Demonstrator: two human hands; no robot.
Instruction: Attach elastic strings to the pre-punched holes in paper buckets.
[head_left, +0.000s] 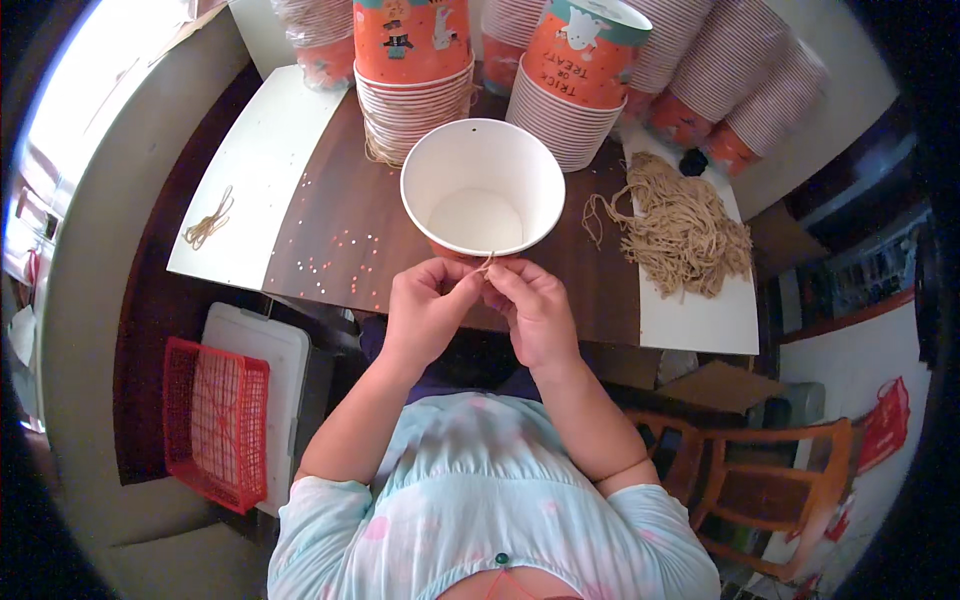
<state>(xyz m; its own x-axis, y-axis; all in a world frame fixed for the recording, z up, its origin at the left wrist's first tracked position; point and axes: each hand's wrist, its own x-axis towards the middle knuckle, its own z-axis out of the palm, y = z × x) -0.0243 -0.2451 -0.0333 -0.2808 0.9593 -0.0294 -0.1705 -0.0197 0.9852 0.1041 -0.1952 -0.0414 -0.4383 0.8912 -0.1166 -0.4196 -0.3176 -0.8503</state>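
A white-lined paper bucket (pixel 430 185) stands on the dark table in front of me, its mouth facing up. A small hole shows just below its far rim. At its near rim a thin tan cord (pixel 487 265) comes up by the edge. My left hand (pixel 432 305) and my right hand (pixel 535 312) meet there, fingertips pinched together on the cord. The fingers hide most of the cord and the bucket's near outer wall, where a little orange shows.
Nested orange paper buckets (pixel 415 45) and another stack (pixel 570 110) stand behind, with plastic-wrapped stacks (pixel 715 75) around them. A heap of tan cords (pixel 680 230) lies at right, a small bundle (pixel 208 222) at left. Paper dots dot the tabletop. Below are a red basket (pixel 220 420) and wooden chair (pixel 770 480).
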